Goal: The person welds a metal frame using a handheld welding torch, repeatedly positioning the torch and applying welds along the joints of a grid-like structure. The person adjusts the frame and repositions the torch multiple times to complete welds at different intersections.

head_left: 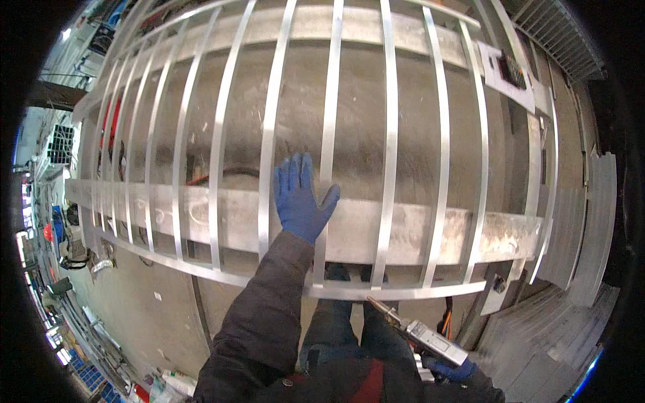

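A silvery metal railing panel (400, 293), with several upright bars between two long rails, lies across support beams (363, 228) in front of me. My left hand (301, 201), in a blue glove, is spread flat over the panel at the near beam, its thumb over a bar; I cannot tell how firmly it rests. At the lower right my right hand (451, 369), also gloved in blue, is closed around a welding gun (433, 341) with a boxy grey body and thin neck. The gun's tip (371, 300) is close to the near rail. That hand's fingers are partly hidden.
A white plate (500, 80) with a dark item on it sits at the far right corner. Long metal pieces (591, 228) are stacked on the right. An orange cable (447, 322) hangs beside the gun. Mixed gear and metal lengths (84, 312) line the left.
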Demonstrator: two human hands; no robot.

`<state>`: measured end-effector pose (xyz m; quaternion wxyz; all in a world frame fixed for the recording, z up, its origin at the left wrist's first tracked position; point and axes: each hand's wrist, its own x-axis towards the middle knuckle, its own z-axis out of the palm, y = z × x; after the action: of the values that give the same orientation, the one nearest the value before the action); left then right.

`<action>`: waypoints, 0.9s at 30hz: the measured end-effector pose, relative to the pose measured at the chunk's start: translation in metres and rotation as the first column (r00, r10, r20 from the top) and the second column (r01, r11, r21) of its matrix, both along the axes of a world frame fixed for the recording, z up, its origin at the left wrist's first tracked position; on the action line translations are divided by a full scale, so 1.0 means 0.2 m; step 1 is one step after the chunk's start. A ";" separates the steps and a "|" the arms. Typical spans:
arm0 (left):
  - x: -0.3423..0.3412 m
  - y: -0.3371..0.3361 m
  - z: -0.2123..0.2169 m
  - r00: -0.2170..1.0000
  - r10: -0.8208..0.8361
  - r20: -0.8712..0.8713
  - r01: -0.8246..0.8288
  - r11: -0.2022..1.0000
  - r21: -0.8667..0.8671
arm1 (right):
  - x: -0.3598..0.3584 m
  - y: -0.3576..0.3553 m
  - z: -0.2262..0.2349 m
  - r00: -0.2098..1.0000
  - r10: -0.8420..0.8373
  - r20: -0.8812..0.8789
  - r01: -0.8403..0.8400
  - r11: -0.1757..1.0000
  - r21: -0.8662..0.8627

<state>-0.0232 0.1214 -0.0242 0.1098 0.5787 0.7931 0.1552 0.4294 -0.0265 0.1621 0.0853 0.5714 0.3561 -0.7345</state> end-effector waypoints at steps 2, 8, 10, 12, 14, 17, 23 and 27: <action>-0.01 0.08 -0.03 0.996 0.029 0.087 -0.033 0.999 0.043 | -0.03 0.02 -0.01 0.993 0.104 -0.056 -0.101 0.993 0.056; 0.08 0.15 -0.16 0.901 0.216 0.376 -0.149 0.968 -0.200 | -0.03 0.04 0.07 0.991 0.079 0.110 -0.065 0.990 -0.124; 0.09 0.15 -0.18 0.889 0.229 0.398 -0.183 0.972 -0.149 | -0.03 0.06 0.04 0.999 0.036 0.032 -0.036 0.999 -0.028; 0.09 0.14 -0.18 0.896 0.198 0.397 -0.166 0.980 -0.113 | -0.03 0.08 0.00 0.999 0.046 -0.029 -0.044 0.998 0.048; 0.09 0.14 -0.19 0.903 0.180 0.390 -0.158 0.983 -0.087 | -0.02 0.09 -0.06 0.993 0.099 -0.067 -0.091 0.989 0.115; 0.09 0.16 -0.22 0.913 0.169 0.372 -0.157 0.986 -0.062 | 0.02 0.09 -0.15 0.980 0.186 -0.070 -0.167 0.962 0.217; 0.04 -0.02 -0.13 0.968 -0.010 0.249 -0.054 0.967 0.249 | 0.16 -0.03 -0.26 0.986 -0.004 -0.166 0.031 0.987 0.156; 0.00 -0.46 0.07 0.849 0.217 0.481 -0.097 0.960 -0.262 | 0.18 -0.02 -0.29 0.996 0.062 -0.069 -0.052 0.988 0.144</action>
<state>-0.0239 0.0292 -0.0103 0.3660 0.4342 0.7938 0.2178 0.4656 -0.0304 0.1034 0.0522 0.5381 0.4267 -0.7250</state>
